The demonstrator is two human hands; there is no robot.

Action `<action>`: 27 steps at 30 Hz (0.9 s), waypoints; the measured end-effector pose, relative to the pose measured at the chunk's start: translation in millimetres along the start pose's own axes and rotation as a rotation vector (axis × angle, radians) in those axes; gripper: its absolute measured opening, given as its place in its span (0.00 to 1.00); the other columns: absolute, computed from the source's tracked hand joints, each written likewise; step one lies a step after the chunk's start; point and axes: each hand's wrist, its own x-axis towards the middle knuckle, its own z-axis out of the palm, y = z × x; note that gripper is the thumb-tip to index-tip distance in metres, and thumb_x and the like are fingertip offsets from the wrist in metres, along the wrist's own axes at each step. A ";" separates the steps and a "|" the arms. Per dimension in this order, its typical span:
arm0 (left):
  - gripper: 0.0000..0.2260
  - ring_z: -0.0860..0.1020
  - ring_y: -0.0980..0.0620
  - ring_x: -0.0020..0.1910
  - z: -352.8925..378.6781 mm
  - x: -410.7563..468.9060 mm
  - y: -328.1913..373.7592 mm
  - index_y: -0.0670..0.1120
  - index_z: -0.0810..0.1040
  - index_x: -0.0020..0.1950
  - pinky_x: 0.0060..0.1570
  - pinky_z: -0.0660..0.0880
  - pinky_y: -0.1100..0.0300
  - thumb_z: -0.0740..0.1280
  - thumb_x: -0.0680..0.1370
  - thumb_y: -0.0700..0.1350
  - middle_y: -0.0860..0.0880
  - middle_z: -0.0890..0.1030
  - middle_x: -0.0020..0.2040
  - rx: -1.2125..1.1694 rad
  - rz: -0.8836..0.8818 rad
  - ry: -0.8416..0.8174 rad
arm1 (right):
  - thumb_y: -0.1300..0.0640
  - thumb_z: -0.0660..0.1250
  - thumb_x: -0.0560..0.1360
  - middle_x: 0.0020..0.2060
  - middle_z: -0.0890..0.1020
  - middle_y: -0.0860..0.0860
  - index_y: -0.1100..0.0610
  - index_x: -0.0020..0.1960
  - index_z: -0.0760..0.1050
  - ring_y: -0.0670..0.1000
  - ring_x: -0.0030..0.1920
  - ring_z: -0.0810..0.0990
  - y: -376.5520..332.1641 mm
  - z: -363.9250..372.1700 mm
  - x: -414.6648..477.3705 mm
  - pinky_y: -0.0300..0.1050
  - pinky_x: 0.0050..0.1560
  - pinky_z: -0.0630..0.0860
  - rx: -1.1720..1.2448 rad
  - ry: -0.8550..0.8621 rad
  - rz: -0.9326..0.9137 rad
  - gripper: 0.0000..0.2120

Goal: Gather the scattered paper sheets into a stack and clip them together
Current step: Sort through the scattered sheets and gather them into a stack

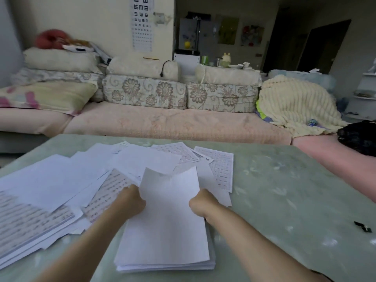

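A stack of white sheets (164,241) lies near the front edge of the green table (284,190). My left hand (130,202) grips the left side of the stack's top sheets, and my right hand (203,202) grips the right side; the far end of the paper curls up between them. Loose scattered sheets (61,180), some blank and some printed, spread across the left and middle of the table. More printed sheets (221,165) lie just beyond my right hand. A black binder clip (364,228) rests on the table at the far right.
A pink sofa (162,123) with floral cushions runs along the far edge of the table. A cream blanket (295,106) is heaped at its right end. A person's arm (335,159) reaches over the table's right corner.
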 end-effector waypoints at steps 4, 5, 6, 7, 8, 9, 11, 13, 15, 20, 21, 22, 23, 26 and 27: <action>0.19 0.74 0.43 0.57 4.5 -9.3 -11.1 0.43 0.72 0.64 0.51 0.73 0.56 0.65 0.75 0.47 0.43 0.75 0.59 -0.064 -0.043 0.012 | 0.54 0.61 0.76 0.66 0.70 0.58 0.58 0.66 0.70 0.58 0.67 0.69 -5.2 2.7 -0.6 0.47 0.65 0.69 -0.172 0.096 0.082 0.19; 0.19 0.75 0.44 0.55 3.9 -11.0 -10.8 0.43 0.72 0.64 0.49 0.72 0.57 0.66 0.75 0.48 0.44 0.75 0.58 -0.121 -0.049 0.015 | 0.54 0.62 0.75 0.64 0.73 0.57 0.57 0.61 0.71 0.58 0.64 0.71 -7.5 2.0 -3.2 0.47 0.65 0.71 -0.113 0.059 0.099 0.16; 0.20 0.75 0.46 0.53 4.1 -11.5 -10.8 0.43 0.72 0.65 0.48 0.72 0.58 0.67 0.76 0.47 0.46 0.75 0.56 -0.175 -0.047 0.011 | 0.54 0.64 0.74 0.61 0.75 0.56 0.57 0.57 0.71 0.58 0.62 0.74 -6.7 0.9 -2.2 0.48 0.65 0.73 -0.007 0.036 0.097 0.13; 0.21 0.75 0.47 0.52 5.4 -11.2 -11.3 0.42 0.72 0.67 0.48 0.71 0.59 0.67 0.76 0.47 0.47 0.75 0.56 -0.215 -0.045 0.000 | 0.55 0.65 0.73 0.57 0.75 0.54 0.57 0.54 0.69 0.58 0.60 0.75 -6.5 -1.5 -2.4 0.49 0.64 0.74 0.082 0.020 0.088 0.11; 0.22 0.74 0.47 0.51 6.8 -11.4 -11.4 0.42 0.71 0.68 0.49 0.70 0.59 0.68 0.76 0.47 0.47 0.75 0.55 -0.244 -0.042 -0.007 | 0.57 0.66 0.75 0.54 0.74 0.53 0.57 0.53 0.68 0.59 0.60 0.76 -6.0 -3.8 -3.9 0.49 0.63 0.74 0.159 0.001 0.079 0.10; 0.22 0.74 0.47 0.51 7.3 -12.6 -10.8 0.42 0.71 0.69 0.50 0.69 0.59 0.68 0.76 0.47 0.48 0.74 0.55 -0.267 -0.040 -0.008 | 0.59 0.66 0.76 0.53 0.73 0.54 0.57 0.54 0.67 0.59 0.58 0.76 -4.9 -5.5 -4.9 0.48 0.59 0.75 0.229 -0.019 0.084 0.10; 0.18 0.73 0.47 0.51 7.8 -13.4 -9.6 0.44 0.73 0.64 0.51 0.70 0.58 0.69 0.76 0.46 0.48 0.74 0.53 -0.306 -0.038 -0.002 | 0.62 0.67 0.73 0.53 0.76 0.57 0.62 0.56 0.71 0.60 0.53 0.78 -3.8 -7.5 -2.4 0.49 0.54 0.77 0.362 -0.043 0.123 0.13; 0.10 0.73 0.47 0.49 6.9 -13.6 -9.0 0.47 0.72 0.52 0.54 0.73 0.54 0.71 0.75 0.45 0.47 0.73 0.52 -0.339 -0.053 -0.007 | 0.63 0.67 0.65 0.53 0.80 0.60 0.63 0.57 0.74 0.61 0.50 0.81 -0.1 -9.8 2.6 0.55 0.54 0.78 0.480 -0.075 0.173 0.20; 0.15 0.75 0.46 0.49 6.3 -13.0 -10.0 0.48 0.68 0.47 0.54 0.74 0.54 0.74 0.72 0.45 0.47 0.74 0.53 -0.350 -0.060 -0.030 | 0.63 0.66 0.64 0.52 0.80 0.59 0.63 0.58 0.76 0.60 0.48 0.81 7.4 -14.8 11.5 0.54 0.54 0.78 0.513 -0.129 0.226 0.23; 0.21 0.73 0.47 0.46 10.5 -19.9 -7.2 0.48 0.68 0.52 0.46 0.70 0.58 0.77 0.68 0.46 0.47 0.74 0.52 -0.232 -0.034 -0.032 | 0.64 0.65 0.75 0.45 0.77 0.58 0.60 0.46 0.74 0.56 0.42 0.76 7.9 -15.4 2.0 0.46 0.47 0.75 0.313 -0.180 0.150 0.01; 0.21 0.72 0.47 0.46 11.3 -22.0 -6.2 0.48 0.68 0.53 0.46 0.69 0.59 0.77 0.69 0.46 0.48 0.73 0.52 -0.190 -0.021 -0.019 | 0.64 0.64 0.75 0.41 0.73 0.57 0.59 0.43 0.70 0.54 0.38 0.71 8.7 -12.3 2.1 0.41 0.41 0.70 0.210 -0.132 0.112 0.04; 0.20 0.71 0.48 0.47 11.8 -23.0 -5.6 0.48 0.68 0.54 0.46 0.69 0.59 0.76 0.69 0.46 0.48 0.72 0.52 -0.167 -0.013 -0.004 | 0.65 0.62 0.75 0.39 0.68 0.54 0.58 0.42 0.66 0.52 0.35 0.65 8.2 -9.2 0.8 0.39 0.35 0.64 0.130 -0.091 0.077 0.06; 0.20 0.71 0.48 0.46 11.4 -24.8 -5.0 0.48 0.69 0.54 0.46 0.69 0.59 0.76 0.69 0.46 0.48 0.72 0.52 -0.154 -0.008 0.005 | 0.66 0.61 0.76 0.37 0.65 0.53 0.58 0.41 0.64 0.51 0.34 0.60 8.4 -7.0 0.8 0.39 0.32 0.58 0.084 -0.076 0.050 0.08; 0.23 0.72 0.50 0.42 11.0 -25.7 -5.9 0.42 0.73 0.60 0.38 0.68 0.61 0.76 0.69 0.46 0.48 0.73 0.50 -0.140 -0.015 0.009 | 0.66 0.60 0.76 0.36 0.61 0.51 0.58 0.44 0.64 0.51 0.33 0.57 7.8 -8.7 -0.2 0.39 0.30 0.54 0.095 -0.068 0.043 0.07; 0.25 0.72 0.51 0.42 11.2 -26.1 -6.2 0.41 0.73 0.63 0.38 0.68 0.61 0.76 0.69 0.46 0.48 0.73 0.50 -0.134 -0.018 0.007 | 0.67 0.61 0.76 0.37 0.62 0.52 0.59 0.48 0.66 0.51 0.34 0.59 7.2 -10.7 -1.0 0.39 0.31 0.56 0.115 -0.090 0.052 0.05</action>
